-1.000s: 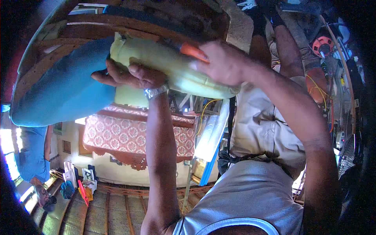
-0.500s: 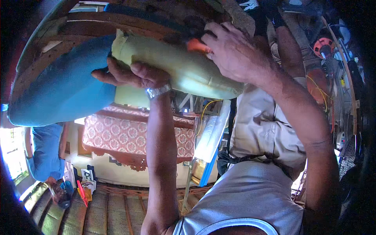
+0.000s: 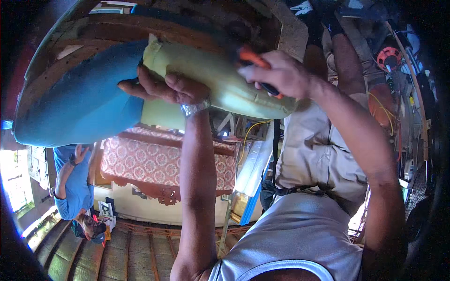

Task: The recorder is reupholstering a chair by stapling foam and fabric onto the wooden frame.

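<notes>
A pale yellow foam pad (image 3: pixel 206 70) wraps the rounded edge of a piece with a dark wooden frame. Blue covering (image 3: pixel 79 98) bulges out to its left. My left hand (image 3: pixel 171 89), a metal-banded watch at its wrist, grips the left part of the foam, and its fingers reach over toward the blue covering. My right hand (image 3: pixel 281 75) is closed round an orange-and-black handled tool (image 3: pixel 255 58), over the right part of the foam. Motion blurs this tool, and its working end is lost against the dark frame, so its exact kind cannot be made out.
A patterned red-and-cream upholstered piece (image 3: pixel 140 161) with carved wood stands beyond my left forearm. Another person (image 3: pixel 77 187) in blue is at the far left. A plastic-wrapped roll (image 3: pixel 248 164) lies near my waist. An orange reel (image 3: pixel 389 58) and cords are at the right.
My right hand has moved to the right, and the tool has turned, showing more of its handle. My left hand keeps its hold. The person in blue has shifted right, with an arm raised.
</notes>
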Demonstrator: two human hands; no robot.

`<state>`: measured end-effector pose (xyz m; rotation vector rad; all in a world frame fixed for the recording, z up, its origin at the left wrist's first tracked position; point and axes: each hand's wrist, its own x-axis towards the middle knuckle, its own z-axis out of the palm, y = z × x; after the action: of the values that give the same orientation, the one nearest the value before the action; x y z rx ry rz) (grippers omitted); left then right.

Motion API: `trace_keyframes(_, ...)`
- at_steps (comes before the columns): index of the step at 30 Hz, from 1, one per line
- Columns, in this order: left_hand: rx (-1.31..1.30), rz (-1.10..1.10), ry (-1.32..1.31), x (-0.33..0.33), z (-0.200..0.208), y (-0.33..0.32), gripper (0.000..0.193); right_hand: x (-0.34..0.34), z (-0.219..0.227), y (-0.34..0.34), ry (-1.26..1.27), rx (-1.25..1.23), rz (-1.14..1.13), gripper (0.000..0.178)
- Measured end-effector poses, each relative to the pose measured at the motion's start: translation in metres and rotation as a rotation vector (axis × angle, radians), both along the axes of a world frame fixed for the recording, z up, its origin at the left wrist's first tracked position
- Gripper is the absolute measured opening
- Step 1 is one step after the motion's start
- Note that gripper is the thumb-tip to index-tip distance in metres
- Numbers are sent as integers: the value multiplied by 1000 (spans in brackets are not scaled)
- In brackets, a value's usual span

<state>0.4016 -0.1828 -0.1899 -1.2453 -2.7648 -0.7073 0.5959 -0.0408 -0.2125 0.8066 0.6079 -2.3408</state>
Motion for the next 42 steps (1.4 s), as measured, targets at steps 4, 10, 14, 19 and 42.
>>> trace_keyframes(4,-5,9,-13,-1,5,-3,66,29,34,-16,-345,-261,-551,31)
trace_keyframes(10,-15,15,22,-3,4,-1,67,5,22,-9,118,1065,160,38)
trace_keyframes(14,-19,20,-4,-2,4,2,67,-6,6,3,303,1226,372,33)
trace_keyframes(19,-10,23,11,-4,5,-3,68,-18,10,28,418,1176,616,34)
trace_keyframes(42,-59,18,41,-5,7,0,65,-4,14,-14,191,1149,222,40)
